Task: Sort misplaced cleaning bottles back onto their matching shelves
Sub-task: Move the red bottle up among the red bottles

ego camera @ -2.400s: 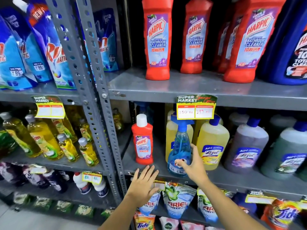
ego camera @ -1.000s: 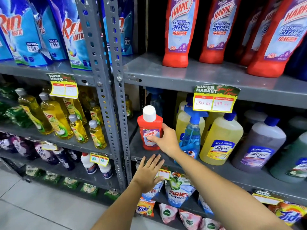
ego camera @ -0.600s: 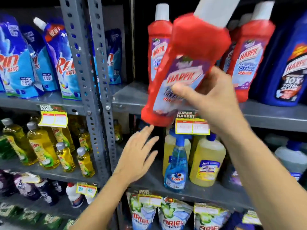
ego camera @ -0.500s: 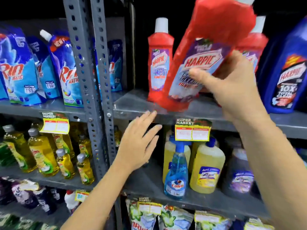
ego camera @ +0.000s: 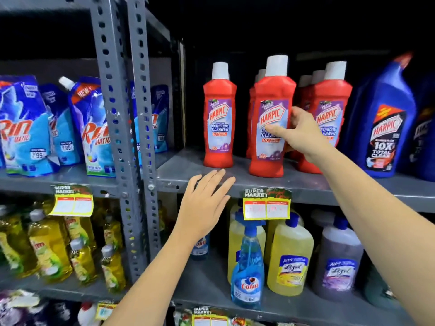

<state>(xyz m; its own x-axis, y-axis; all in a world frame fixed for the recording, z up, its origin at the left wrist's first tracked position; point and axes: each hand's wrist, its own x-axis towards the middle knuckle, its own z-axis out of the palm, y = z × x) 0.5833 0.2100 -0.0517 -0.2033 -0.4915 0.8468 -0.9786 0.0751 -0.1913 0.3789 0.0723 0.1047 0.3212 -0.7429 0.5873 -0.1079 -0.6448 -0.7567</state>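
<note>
A red Harpic bathroom cleaner bottle [ego camera: 270, 95] with a white cap stands upright near the front of the grey upper shelf [ego camera: 306, 187]. My right hand [ego camera: 299, 130] grips it, thumb across the label and fingers round its right side. More red Harpic bottles stand to its left [ego camera: 219, 114], behind it and to its right [ego camera: 329, 102]. My left hand [ego camera: 202, 208] is open with fingers spread, its fingertips at the shelf's front edge below the left bottle, holding nothing.
Blue Harpic bottles [ego camera: 386, 128] fill the shelf's right end. On the shelf below stand a blue Colin spray bottle [ego camera: 247, 267] and Lizol jugs [ego camera: 290, 262], under a price tag [ego camera: 266, 203]. Left of the perforated posts [ego camera: 122, 137] are Rin pouches [ego camera: 23, 132] and yellow dish-liquid bottles [ego camera: 49, 248].
My right hand took the red Harpic bottle from the lower shelf, lifted it tilted, and has set it upright on the upper shelf. My left hand rose to the shelf edge.
</note>
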